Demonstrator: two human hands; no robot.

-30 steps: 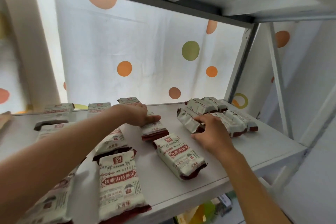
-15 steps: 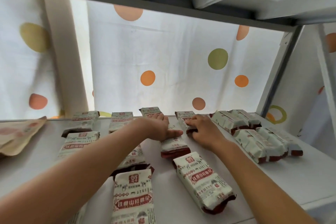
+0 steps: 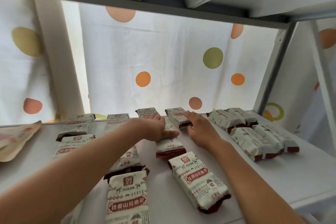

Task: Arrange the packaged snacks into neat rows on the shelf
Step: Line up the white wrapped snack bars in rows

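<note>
Left hand: your left hand point(image 3: 156, 129) lies flat, fingers straight, on a pack point(image 3: 168, 143) in the third column from the left; the thumb points right along the pack's top.
Right hand: your right hand point(image 3: 198, 129) rests with straight fingers on the back pack point(image 3: 177, 117) of the fourth column, fingertips on its upper face, palm on the shelf point(image 3: 272, 178) just in front of it. Neither hand curls round anything.
Back row: four packs stand along the rear edge, printed side up; the two at the left point(image 3: 78, 126) point(image 3: 117, 121) are free of your hands, the third point(image 3: 146, 113) pokes out beyond your left knuckles, and the fourth is the one under your right fingers.
Left columns: another pack point(image 3: 72, 146) lies in front of the far-left one, partly under your left forearm; in the second column a pack point(image 3: 127, 160) shows below that arm, with one more point(image 3: 127, 198) nearest you.
Front right: one pack point(image 3: 199, 182) lies slightly askew, its near end turned to the right, just in front of the pack under your left hand.
Loose heap: at the right end several packs point(image 3: 254, 138) lie crowded together and overlapping, plain side showing.
Far left: a tan pouch point(image 3: 16, 138) lies flat at the shelf's left end.
Behind: a white curtain point(image 3: 163, 60) with coloured dots hangs behind the shelf.
</note>
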